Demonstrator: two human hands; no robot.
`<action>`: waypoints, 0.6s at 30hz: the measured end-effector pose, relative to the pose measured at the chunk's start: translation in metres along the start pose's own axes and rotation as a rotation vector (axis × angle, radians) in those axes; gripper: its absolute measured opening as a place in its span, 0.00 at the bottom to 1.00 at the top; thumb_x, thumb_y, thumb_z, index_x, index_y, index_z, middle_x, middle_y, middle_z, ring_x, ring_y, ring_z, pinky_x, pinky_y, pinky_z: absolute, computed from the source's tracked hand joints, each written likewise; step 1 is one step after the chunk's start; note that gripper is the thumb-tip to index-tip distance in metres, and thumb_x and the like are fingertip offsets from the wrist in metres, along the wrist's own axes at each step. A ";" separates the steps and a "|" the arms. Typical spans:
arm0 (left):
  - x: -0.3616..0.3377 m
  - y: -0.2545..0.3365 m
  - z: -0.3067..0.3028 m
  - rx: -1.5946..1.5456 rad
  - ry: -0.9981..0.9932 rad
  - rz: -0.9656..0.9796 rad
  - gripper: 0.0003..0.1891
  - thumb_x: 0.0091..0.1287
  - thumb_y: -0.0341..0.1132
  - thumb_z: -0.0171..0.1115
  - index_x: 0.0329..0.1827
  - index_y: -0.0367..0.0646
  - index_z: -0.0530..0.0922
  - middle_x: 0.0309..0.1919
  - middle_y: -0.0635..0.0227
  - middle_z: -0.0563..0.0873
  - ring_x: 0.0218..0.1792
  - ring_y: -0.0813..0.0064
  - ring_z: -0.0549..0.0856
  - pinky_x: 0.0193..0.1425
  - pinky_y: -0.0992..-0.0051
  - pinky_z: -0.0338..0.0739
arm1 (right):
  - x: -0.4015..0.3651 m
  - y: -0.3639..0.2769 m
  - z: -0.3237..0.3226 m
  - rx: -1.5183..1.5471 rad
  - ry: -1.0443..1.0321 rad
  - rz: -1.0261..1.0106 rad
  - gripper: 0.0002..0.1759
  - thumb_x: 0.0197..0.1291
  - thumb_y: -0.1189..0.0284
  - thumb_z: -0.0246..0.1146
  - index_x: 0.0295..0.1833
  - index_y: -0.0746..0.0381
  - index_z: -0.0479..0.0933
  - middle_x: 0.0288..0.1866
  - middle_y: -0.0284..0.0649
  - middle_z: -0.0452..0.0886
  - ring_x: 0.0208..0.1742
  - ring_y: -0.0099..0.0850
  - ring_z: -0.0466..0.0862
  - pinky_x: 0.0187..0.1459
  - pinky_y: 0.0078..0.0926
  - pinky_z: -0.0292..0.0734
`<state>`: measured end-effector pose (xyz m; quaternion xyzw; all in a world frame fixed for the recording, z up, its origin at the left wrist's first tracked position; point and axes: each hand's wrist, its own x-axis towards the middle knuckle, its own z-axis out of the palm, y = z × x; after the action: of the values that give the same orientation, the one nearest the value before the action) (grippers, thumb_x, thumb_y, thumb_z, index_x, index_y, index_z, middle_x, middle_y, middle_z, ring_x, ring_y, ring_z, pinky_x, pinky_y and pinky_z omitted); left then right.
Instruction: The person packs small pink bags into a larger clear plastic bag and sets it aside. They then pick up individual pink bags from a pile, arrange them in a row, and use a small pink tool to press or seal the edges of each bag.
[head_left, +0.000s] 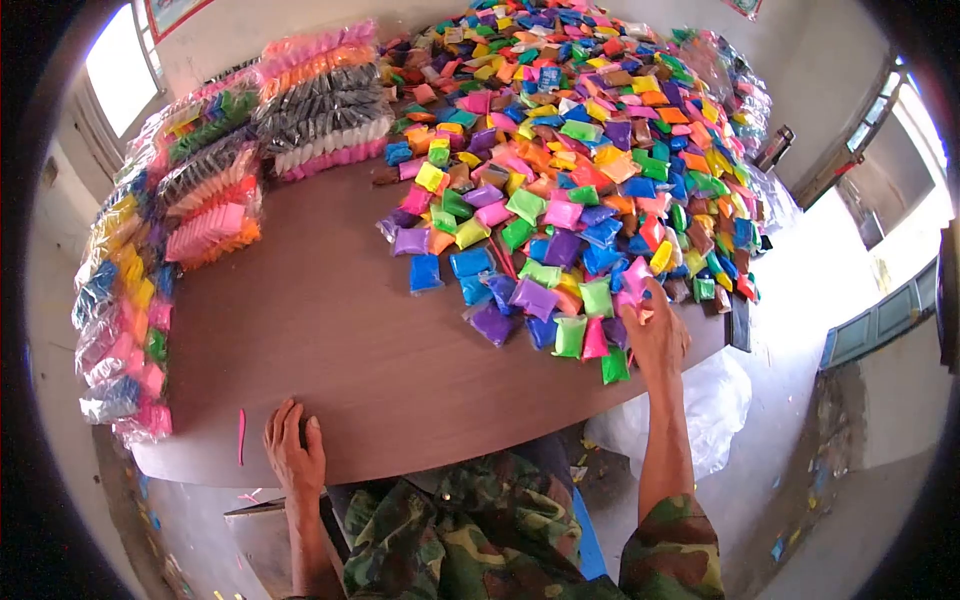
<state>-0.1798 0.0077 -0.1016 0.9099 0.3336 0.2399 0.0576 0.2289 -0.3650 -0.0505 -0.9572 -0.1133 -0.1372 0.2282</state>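
My right hand (657, 335) reaches to the near right edge of a large heap of small coloured packets (590, 170) on the brown table. Its fingers are closed on a pink packet (637, 275), partly hidden by the fingertips. Green packets (570, 337) and a dark pink one (595, 338) lie just left of this hand. My left hand (293, 445) rests at the table's front edge, thumb apart from the loosely bent fingers, with nothing visible in it. Beside it lies a thin pink strip (241, 436).
Stacks of clear-bagged packets (325, 100) stand at the back left, and more bagged rows (125, 330) line the table's left edge. The brown tabletop (310, 290) shows between them and the heap. A translucent plastic bag (700, 415) hangs below the table's right side.
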 end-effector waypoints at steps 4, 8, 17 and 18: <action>0.000 0.001 0.000 -0.005 -0.012 -0.023 0.16 0.80 0.36 0.65 0.63 0.35 0.85 0.68 0.50 0.87 0.70 0.44 0.83 0.77 0.49 0.74 | 0.008 0.009 0.008 0.108 -0.040 0.021 0.40 0.63 0.61 0.78 0.81 0.48 0.77 0.48 0.39 0.95 0.48 0.42 0.94 0.53 0.45 0.86; -0.002 -0.008 0.007 -0.026 0.020 0.006 0.16 0.79 0.37 0.67 0.64 0.37 0.86 0.68 0.54 0.87 0.70 0.45 0.82 0.76 0.49 0.75 | 0.008 0.005 0.009 0.135 -0.064 -0.009 0.40 0.66 0.60 0.77 0.83 0.47 0.74 0.47 0.39 0.94 0.47 0.39 0.94 0.52 0.46 0.86; 0.000 -0.004 0.004 -0.017 0.018 -0.002 0.16 0.79 0.37 0.67 0.63 0.36 0.86 0.68 0.53 0.87 0.70 0.45 0.82 0.76 0.49 0.75 | 0.017 0.021 0.022 0.315 0.219 -0.147 0.23 0.64 0.71 0.78 0.65 0.60 0.89 0.48 0.44 0.93 0.46 0.40 0.92 0.52 0.39 0.86; 0.000 -0.003 0.003 -0.019 0.013 -0.006 0.16 0.79 0.37 0.67 0.63 0.36 0.86 0.68 0.53 0.87 0.70 0.46 0.82 0.76 0.49 0.75 | 0.017 0.016 0.018 0.353 0.260 -0.149 0.23 0.64 0.72 0.78 0.65 0.60 0.89 0.50 0.45 0.93 0.47 0.39 0.92 0.52 0.38 0.86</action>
<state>-0.1803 0.0101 -0.1047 0.9067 0.3346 0.2486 0.0647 0.2527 -0.3677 -0.0670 -0.8658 -0.1753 -0.2539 0.3940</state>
